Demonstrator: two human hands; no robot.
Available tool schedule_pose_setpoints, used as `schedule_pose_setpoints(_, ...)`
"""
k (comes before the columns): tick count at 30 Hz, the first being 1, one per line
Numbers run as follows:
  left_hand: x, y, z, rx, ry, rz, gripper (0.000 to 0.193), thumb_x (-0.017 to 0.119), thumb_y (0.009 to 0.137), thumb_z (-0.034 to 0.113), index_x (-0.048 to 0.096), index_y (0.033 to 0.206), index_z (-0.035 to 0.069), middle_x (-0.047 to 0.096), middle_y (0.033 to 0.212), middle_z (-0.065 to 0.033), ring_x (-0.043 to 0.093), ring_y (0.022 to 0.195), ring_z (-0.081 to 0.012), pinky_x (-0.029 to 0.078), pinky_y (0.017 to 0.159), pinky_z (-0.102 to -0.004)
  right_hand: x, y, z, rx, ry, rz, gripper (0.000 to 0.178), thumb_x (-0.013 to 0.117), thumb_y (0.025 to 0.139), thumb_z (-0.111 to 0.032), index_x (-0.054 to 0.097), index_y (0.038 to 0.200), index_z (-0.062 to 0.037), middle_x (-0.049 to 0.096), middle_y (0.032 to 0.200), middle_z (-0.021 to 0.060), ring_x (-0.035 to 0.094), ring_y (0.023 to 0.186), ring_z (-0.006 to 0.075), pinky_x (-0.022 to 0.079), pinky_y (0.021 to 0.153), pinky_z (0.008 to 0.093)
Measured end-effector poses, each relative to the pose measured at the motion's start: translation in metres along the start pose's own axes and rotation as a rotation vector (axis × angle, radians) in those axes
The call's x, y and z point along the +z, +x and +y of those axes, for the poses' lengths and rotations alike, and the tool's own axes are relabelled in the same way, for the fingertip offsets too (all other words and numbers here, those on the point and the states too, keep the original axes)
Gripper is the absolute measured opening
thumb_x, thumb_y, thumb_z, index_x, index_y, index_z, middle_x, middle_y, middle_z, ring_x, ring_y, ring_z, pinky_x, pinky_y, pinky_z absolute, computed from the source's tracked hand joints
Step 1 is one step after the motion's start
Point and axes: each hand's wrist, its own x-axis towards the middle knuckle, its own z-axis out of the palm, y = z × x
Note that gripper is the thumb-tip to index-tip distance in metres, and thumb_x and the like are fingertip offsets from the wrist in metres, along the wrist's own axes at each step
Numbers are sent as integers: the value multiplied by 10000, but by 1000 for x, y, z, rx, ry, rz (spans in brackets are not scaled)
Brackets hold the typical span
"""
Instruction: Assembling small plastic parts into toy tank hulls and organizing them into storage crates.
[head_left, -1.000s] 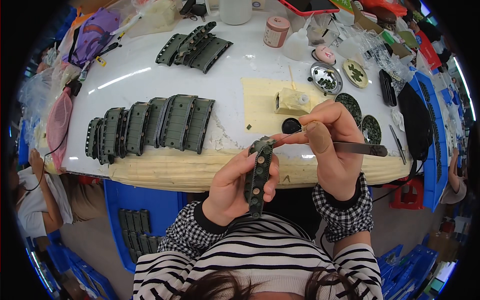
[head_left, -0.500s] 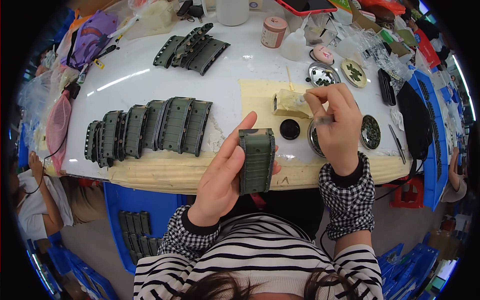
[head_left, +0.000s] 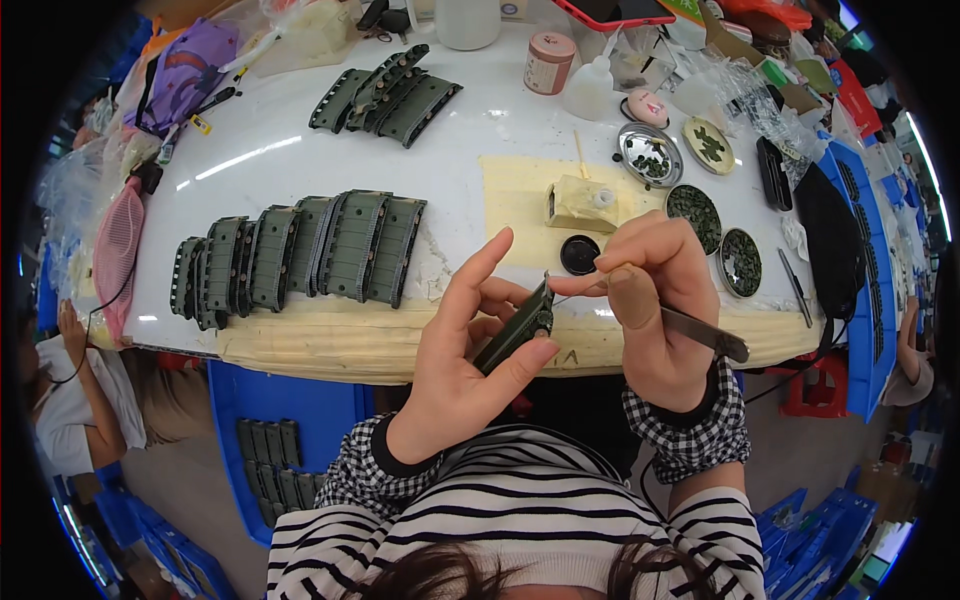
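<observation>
My left hand (head_left: 455, 365) grips a dark green ribbed plastic piece (head_left: 515, 328), tilted so that its narrow edge shows. The thumb lies along the near side, and the fingers are behind it. Close on the right, my right hand (head_left: 665, 305) pinches a thin stick (head_left: 578, 290) whose tip meets or nearly meets the piece's upper end. Tucked in the same hand are what look like metal tweezers (head_left: 715, 338), their broad end sticking out. Behind the hands stand a tape-wrapped block with a white nozzle (head_left: 600, 198) and a round black cap (head_left: 580, 255).
Similar green pieces (head_left: 345, 245) stand in a row at left; more (head_left: 395, 100) lie farther back. Round dishes (head_left: 740, 262) of small green parts are at right, beside a slim metal tool (head_left: 795, 287). A blue bin (head_left: 235, 400) below the table holds more pieces.
My right hand has come from the nozzle toward me, bringing the thin stick to the green piece. My left hand has turned the piece from face-up to edge-on.
</observation>
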Motion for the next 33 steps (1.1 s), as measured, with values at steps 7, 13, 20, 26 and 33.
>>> schedule_pose_setpoints(7, -1, 0, -4, 41, 59, 10, 799, 721, 864, 107, 260, 1512, 24, 588, 1040, -85, 534, 795, -81, 457, 648, -200, 0, 1, 3, -36, -21, -28, 92, 549, 976, -26, 531, 1023, 51, 571, 947, 87, 671, 852, 137, 530, 727, 240)
schedule_pose_setpoints(13, -1, 0, -5, 60, 69, 16, 797, 723, 859, 96, 266, 1508, 19, 594, 1036, -90, 537, 787, -81, 455, 635, -198, -1, 2, -1, -9, -137, -108, 169, 477, 1016, -127, 498, 1022, 40, 471, 955, 91, 596, 829, 133, 591, 806, 307)
schedule_pose_setpoints(20, -1, 0, -2, 25, 45, 12, 794, 720, 866, 96, 260, 1509, 23, 593, 1071, -101, 555, 825, -89, 473, 691, -218, 1, 2, 3, 26, 50, 27, 110, 549, 981, -48, 529, 1032, 48, 569, 947, 81, 662, 825, 134, 548, 724, 245)
schedule_pose_setpoints(26, -13, 3, -6, 33, -202, -82, 639, 660, 928, 112, 340, 1463, -26, 565, 1243, -120, 548, 1109, -143, 422, 982, -298, -20, 23, 13, -63, -289, 280, 109, 594, 965, -71, 574, 977, 35, 573, 868, 51, 616, 718, 101, 529, 638, 237)
schedule_pose_setpoints(33, -23, -1, -22, 24, -364, -219, 495, 556, 1002, 215, 445, 1388, -75, 528, 1360, -127, 513, 1226, -186, 378, 1061, -335, -32, 33, 32, -151, -835, 150, 77, 661, 868, -25, 615, 927, -9, 562, 851, 111, 596, 670, 286, 468, 574, 335)
